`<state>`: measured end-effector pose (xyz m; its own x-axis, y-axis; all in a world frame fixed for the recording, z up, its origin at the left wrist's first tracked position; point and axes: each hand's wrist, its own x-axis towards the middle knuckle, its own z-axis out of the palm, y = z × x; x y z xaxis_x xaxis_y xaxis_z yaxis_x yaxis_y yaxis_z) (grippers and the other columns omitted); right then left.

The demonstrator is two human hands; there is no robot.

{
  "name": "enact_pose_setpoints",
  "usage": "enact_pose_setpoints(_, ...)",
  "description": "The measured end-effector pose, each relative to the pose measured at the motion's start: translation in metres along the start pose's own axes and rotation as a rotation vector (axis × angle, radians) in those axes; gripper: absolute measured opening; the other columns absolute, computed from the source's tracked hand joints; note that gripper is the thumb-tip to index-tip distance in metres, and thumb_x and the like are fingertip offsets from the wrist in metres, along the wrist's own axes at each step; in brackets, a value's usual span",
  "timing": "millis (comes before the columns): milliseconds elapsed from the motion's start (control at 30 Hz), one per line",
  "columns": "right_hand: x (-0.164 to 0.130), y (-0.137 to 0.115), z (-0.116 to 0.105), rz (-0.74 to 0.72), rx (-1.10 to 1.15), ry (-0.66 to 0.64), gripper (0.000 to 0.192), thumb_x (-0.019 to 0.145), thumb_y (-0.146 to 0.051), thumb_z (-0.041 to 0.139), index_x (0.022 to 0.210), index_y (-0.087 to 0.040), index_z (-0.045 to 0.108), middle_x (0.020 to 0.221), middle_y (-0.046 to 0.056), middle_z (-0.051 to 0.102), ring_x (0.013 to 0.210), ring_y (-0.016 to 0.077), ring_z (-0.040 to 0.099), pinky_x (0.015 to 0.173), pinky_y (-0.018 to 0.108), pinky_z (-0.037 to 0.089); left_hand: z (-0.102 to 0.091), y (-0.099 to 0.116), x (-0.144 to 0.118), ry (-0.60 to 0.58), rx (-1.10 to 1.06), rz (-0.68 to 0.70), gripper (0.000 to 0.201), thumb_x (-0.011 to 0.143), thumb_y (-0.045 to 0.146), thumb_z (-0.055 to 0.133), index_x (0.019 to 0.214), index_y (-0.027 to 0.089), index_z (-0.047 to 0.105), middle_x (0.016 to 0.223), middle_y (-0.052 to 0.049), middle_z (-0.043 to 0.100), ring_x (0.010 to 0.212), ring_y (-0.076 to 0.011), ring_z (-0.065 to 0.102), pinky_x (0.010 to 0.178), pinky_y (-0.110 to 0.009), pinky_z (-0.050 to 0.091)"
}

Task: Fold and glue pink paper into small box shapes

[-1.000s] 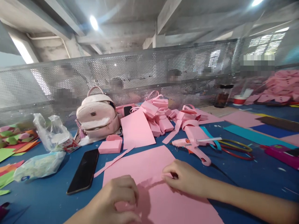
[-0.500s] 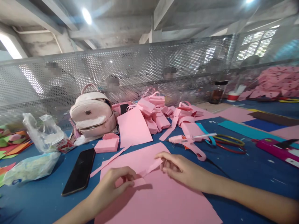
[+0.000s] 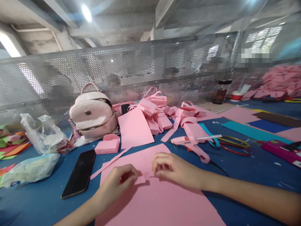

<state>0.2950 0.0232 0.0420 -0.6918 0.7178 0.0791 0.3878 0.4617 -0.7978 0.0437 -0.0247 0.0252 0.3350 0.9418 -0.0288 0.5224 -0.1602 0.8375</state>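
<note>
My left hand [image 3: 118, 180] is closed, thumb and fingers pinching a small pink paper strip [image 3: 141, 180]. Close by on the right, my right hand [image 3: 172, 169] has its fingertips closed on a pink paper piece [image 3: 148, 174]; whether this joins the left hand's paper I cannot tell. Both hands are low over large pink paper sheets [image 3: 162, 201] lying on the blue table. A narrow pink strip [image 3: 113, 161] lies across the sheets' upper left edge. Past the right hand rests a pink glue gun [image 3: 192, 146], its cord running to the lower right.
A black phone [image 3: 79, 174], a small pink paper box [image 3: 107, 145] and plastic bags [image 3: 30, 169] are on the left. Behind stand a backpack [image 3: 92, 113] and piled pink paper bags [image 3: 155, 110]. A jar [image 3: 221, 92] stands near the perforated metal screen [image 3: 141, 66], with people beyond.
My right hand has moved slightly left and down, lowering its paper piece toward the sheet. My left hand has barely shifted, and the gap between the hands is smaller.
</note>
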Motion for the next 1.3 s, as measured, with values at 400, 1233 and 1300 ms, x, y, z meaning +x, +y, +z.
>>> enact_pose_setpoints(400, 0.03, 0.012, 0.027, 0.068, 0.153, 0.007, 0.023, 0.088, -0.009, 0.052, 0.104, -0.02, 0.066, 0.081, -0.002, 0.062, 0.072, 0.0136, 0.054, 0.064, 0.023, 0.041, 0.012, -0.011, 0.011, 0.042, 0.056, 0.05, 0.017, 0.085, 0.008, 0.046, 0.083, 0.02, 0.058, 0.074, 0.003, 0.06, 0.066, -0.0123, 0.05, 0.061, -0.021, 0.036)
enact_pose_setpoints(1233, 0.037, 0.025, 0.018, -0.063, 0.058, -0.022, 0.015, 0.088, -0.007, 0.058, 0.091, -0.02, 0.066, 0.087, 0.0, 0.066, 0.085, 0.0163, 0.056, 0.08, 0.027, 0.044, 0.01, -0.054, 0.006, 0.05, 0.541, 0.555, 0.025, 0.099, 0.018, 0.048, 0.118, 0.021, 0.065, 0.1, -0.008, 0.066, 0.079, -0.0132, 0.068, 0.073, -0.017, 0.057)
enact_pose_setpoints(1300, 0.037, 0.027, 0.019, -0.103, 0.017, -0.028, 0.015, 0.089, -0.007, 0.058, 0.092, -0.02, 0.066, 0.089, 0.001, 0.067, 0.086, 0.0173, 0.056, 0.082, 0.029, 0.044, 0.013, -0.053, 0.006, 0.081, 0.574, 0.548, 0.026, 0.102, 0.021, 0.044, 0.117, 0.022, 0.066, 0.098, -0.008, 0.067, 0.078, -0.0133, 0.068, 0.072, -0.017, 0.057)
